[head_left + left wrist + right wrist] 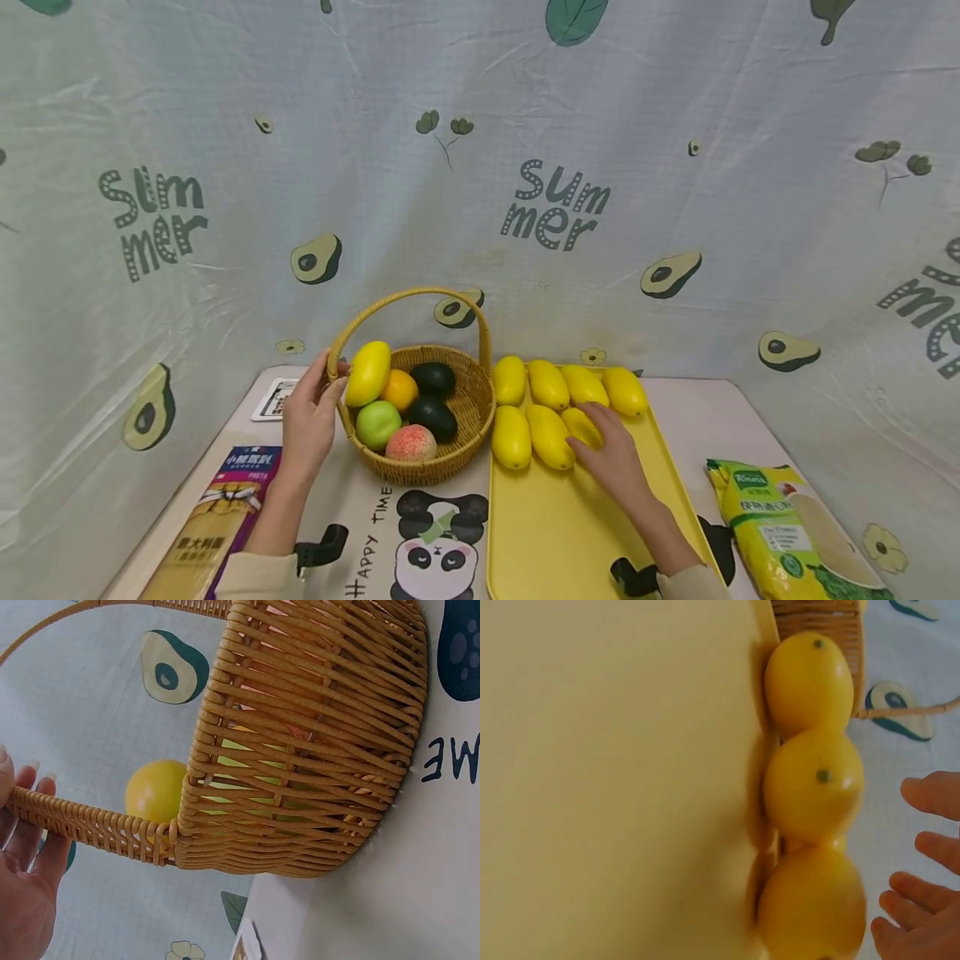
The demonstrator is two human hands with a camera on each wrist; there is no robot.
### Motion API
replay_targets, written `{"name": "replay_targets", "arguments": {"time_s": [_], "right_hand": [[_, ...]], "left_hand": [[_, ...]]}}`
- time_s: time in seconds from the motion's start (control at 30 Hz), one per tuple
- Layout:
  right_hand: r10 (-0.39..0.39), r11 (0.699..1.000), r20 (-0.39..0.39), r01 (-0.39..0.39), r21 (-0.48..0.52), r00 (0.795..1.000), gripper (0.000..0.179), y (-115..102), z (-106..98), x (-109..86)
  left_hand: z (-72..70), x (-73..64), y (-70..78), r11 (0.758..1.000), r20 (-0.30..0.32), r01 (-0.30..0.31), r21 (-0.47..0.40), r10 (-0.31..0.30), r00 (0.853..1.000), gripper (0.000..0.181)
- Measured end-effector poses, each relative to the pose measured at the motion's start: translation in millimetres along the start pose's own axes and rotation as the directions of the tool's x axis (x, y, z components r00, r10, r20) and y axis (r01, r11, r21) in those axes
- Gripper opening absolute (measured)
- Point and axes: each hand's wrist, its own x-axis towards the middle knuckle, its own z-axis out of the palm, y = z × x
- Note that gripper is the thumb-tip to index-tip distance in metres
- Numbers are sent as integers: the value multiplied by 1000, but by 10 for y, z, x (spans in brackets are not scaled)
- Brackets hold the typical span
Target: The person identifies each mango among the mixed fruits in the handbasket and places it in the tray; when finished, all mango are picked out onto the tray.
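Observation:
My left hand [309,421] grips the left side of the handle of a wicker basket [463,454]; the left wrist view shows the fingers around the handle [97,829]. Inside the basket lie a yellow mango [369,373], leaning high by the handle, an orange [400,390], a green apple [378,423], a peach [411,444] and two dark avocados [432,417]. Several yellow mangoes [550,436] lie in two rows at the far end of a yellow tray [562,533]. My right hand [611,458], fingers spread, hovers above the front row's rightmost mango [581,425].
A pasta packet [202,533] lies at the left, with a white card [273,400] behind it. At the right is a yellow-green Knorr bag [787,525]. A printed curtain [480,167] hangs behind the table, and a panda mat [435,567] lies in front of the basket.

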Motion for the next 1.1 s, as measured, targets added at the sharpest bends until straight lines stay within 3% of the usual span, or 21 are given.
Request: {"name": "replay_targets", "arguments": {"time_s": [0.2,0.57,0.73,1.1], "right_hand": [[-77,992,35,73,101,996,52,-285,138,127],[-93,980,190,55,194,977,54,-828,592,415],[-157,967,242,100,233,958,55,-1067,801,525],[-253,958,344,185,218,904,59,-1429,1203,760]], "left_hand": [[10,4,-1,1000,-11,-25,-3,25,1000,48],[0,4,-2,1000,-6,-29,-5,28,1000,47],[-4,15,-11,999,-8,-33,-29,32,999,47],[-6,9,-29,1000,0,-23,-9,23,1000,49]]}}
